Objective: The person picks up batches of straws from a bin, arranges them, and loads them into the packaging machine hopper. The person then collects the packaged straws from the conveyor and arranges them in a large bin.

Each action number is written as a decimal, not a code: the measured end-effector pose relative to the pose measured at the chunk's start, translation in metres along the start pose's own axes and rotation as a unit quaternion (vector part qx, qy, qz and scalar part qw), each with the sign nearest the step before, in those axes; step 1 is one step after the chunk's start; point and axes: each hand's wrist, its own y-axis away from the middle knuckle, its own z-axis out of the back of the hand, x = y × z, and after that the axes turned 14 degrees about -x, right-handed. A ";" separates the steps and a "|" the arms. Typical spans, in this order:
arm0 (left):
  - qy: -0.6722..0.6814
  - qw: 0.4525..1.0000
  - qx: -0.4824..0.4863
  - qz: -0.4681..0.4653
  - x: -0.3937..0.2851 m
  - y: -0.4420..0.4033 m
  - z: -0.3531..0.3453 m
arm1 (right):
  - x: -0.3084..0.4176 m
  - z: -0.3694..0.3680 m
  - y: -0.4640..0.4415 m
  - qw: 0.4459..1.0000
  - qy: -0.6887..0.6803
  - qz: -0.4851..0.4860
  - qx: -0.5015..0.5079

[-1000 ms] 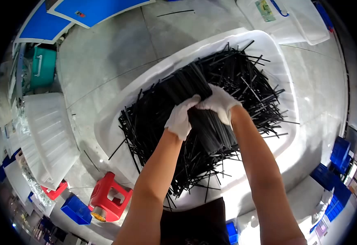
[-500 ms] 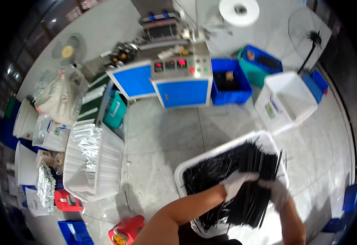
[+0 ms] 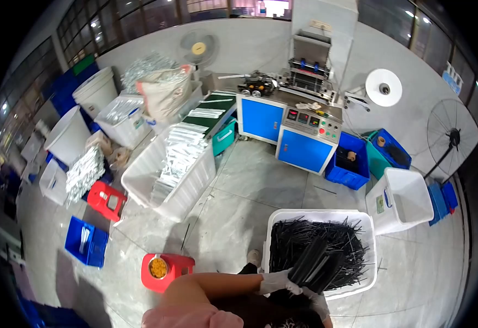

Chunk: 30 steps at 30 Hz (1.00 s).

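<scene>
Both my hands wear white gloves and grip a bundle of thin black sticks (image 3: 318, 265), which look like straws. My left hand (image 3: 279, 281) closes round the bundle's lower left side. Close to my body, my right hand (image 3: 318, 303) holds its lower end, with the fingers partly hidden. The bundle leans up and away over a white tub (image 3: 326, 212). A tangled heap of loose black sticks (image 3: 348, 232) fills that tub.
Left stands a white bin of silvery strips (image 3: 179, 158) below a conveyor (image 3: 209, 112). A blue-fronted machine (image 3: 304, 150) is ahead. A red stool (image 3: 181, 265) with a yellow-filled bowl (image 3: 158, 268) is near my left arm. A white bin (image 3: 408, 205) stands right.
My view has swung up and left. Both hands have drawn back towards my body with the black sticks, and the bundle now tilts away from me.
</scene>
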 end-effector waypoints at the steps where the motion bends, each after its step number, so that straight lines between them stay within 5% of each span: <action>1: -0.031 0.998 -0.018 -0.052 -0.006 0.008 -0.002 | 0.007 -0.019 0.022 0.999 -0.008 -0.007 -0.051; 3: -0.099 0.981 -0.066 -0.152 -0.019 0.022 -0.004 | 0.006 -0.024 0.018 0.998 0.034 0.030 -0.033; 5: 0.167 0.940 -0.251 0.162 -0.099 0.038 -0.020 | 0.010 -0.028 0.006 0.983 0.112 0.139 0.038; 6: 0.152 0.946 -0.259 0.126 -0.094 0.035 -0.012 | 0.020 -0.050 0.022 0.990 0.073 0.122 -0.006; 7: 0.137 0.952 -0.259 0.092 -0.085 0.029 -0.003 | 0.031 -0.057 0.026 0.982 0.082 0.161 0.053; 8: 0.137 0.954 -0.247 0.096 -0.091 0.027 0.006 | 0.046 -0.067 0.039 0.945 0.152 0.281 0.066; 10: 0.157 0.954 -0.228 0.116 -0.121 0.029 0.020 | 0.056 -0.085 0.040 0.988 0.064 0.134 0.036; 15: 0.193 0.942 -0.204 0.185 -0.136 0.059 0.067 | 0.057 -0.117 0.040 0.994 0.087 0.053 0.034; 17: 0.229 0.923 -0.223 0.216 -0.132 0.065 0.093 | 0.070 -0.140 0.034 0.996 0.071 0.034 0.049; 19: 0.237 0.929 -0.245 0.147 -0.116 0.068 0.139 | 0.069 -0.158 0.018 0.995 0.059 0.019 0.073; 21: 0.120 0.985 -0.111 0.057 -0.106 0.073 0.186 | 0.062 -0.167 -0.015 0.989 0.051 0.048 0.132; 23: 0.170 0.967 -0.179 0.065 -0.115 0.081 0.206 | 0.074 -0.199 -0.008 0.995 0.043 -0.015 0.085; 27: 0.330 0.917 -0.214 0.067 -0.117 0.084 0.254 | 0.066 -0.231 -0.048 0.954 -0.144 0.033 0.259; 30: 0.367 0.900 -0.209 0.111 -0.161 0.066 0.268 | 0.079 -0.256 -0.057 0.963 -0.155 0.017 0.222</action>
